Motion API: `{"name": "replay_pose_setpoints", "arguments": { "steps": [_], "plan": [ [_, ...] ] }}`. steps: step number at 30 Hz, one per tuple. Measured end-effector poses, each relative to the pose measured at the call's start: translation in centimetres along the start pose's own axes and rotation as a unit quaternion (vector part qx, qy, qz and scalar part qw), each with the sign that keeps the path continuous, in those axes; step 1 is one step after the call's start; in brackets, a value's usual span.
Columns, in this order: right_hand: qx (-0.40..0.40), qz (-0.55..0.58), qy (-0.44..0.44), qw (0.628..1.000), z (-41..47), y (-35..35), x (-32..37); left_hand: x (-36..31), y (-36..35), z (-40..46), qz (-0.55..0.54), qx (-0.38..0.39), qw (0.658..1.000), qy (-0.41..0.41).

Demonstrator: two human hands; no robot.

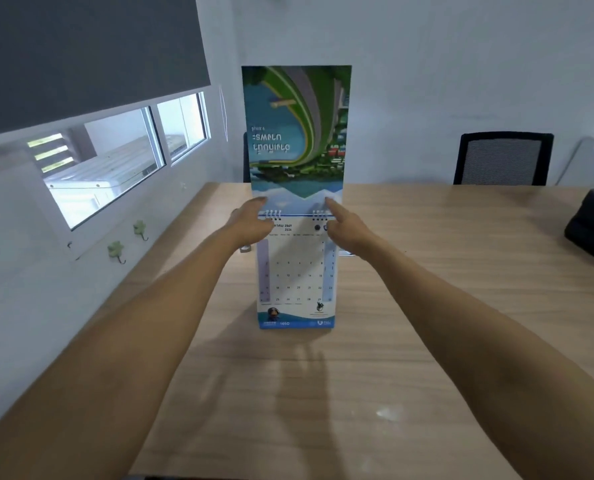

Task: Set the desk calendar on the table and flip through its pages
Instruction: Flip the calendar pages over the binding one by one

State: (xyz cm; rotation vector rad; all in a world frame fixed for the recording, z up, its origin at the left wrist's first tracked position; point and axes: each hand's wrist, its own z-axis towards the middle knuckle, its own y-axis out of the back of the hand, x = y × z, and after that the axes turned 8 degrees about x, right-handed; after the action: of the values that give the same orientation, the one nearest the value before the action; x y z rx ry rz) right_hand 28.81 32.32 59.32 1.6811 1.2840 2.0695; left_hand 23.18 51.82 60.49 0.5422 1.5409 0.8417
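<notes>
A tall spiral-bound desk calendar (pixel 295 282) stands upright on the wooden table (pixel 427 271), its month grid facing me. One page (pixel 297 129), printed with a green and blue picture seen upside down, is raised straight up above the wire binding. My left hand (pixel 250 221) touches that page's lower left edge near the binding. My right hand (pixel 340 223) touches its lower right edge, fingers extended. Both hands hold the lifted page at the spiral.
A black mesh office chair (pixel 503 159) stands behind the table at the far right. A dark bag (pixel 593 230) lies on the table's right edge. A window (pixel 115 161) and wall hooks (pixel 115 251) are on the left wall.
</notes>
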Motion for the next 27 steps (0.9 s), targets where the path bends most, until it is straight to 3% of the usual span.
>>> {"name": "replay_pose_setpoints", "arguments": {
  "steps": [6,17,19,22,25,27],
  "plan": [
    [0.026,-0.172,-0.014,0.985,1.0,-0.5,-1.2,1.0,-1.0,0.5,0.111,0.028,0.993,0.011],
    [0.009,-0.153,-0.02,0.988,1.9,-1.6,-2.1,2.0,-1.8,1.4,0.097,0.023,0.995,0.009],
    [-0.019,-0.108,-0.016,0.994,1.9,-1.9,-2.4,2.1,-2.1,1.0,0.062,0.006,0.998,0.009],
    [-0.09,0.098,-0.04,0.99,1.0,-2.9,-2.7,2.9,-3.2,-0.2,-0.033,-0.033,0.998,0.037],
    [-0.052,0.28,-0.114,0.952,0.0,-4.4,-3.3,3.9,-5.3,-1.7,-0.132,-0.042,0.985,0.107],
    [-0.017,0.329,-0.152,0.932,-0.6,-5.2,-3.6,4.6,-6.8,-2.4,-0.165,-0.013,0.979,0.118]
  ]
}}
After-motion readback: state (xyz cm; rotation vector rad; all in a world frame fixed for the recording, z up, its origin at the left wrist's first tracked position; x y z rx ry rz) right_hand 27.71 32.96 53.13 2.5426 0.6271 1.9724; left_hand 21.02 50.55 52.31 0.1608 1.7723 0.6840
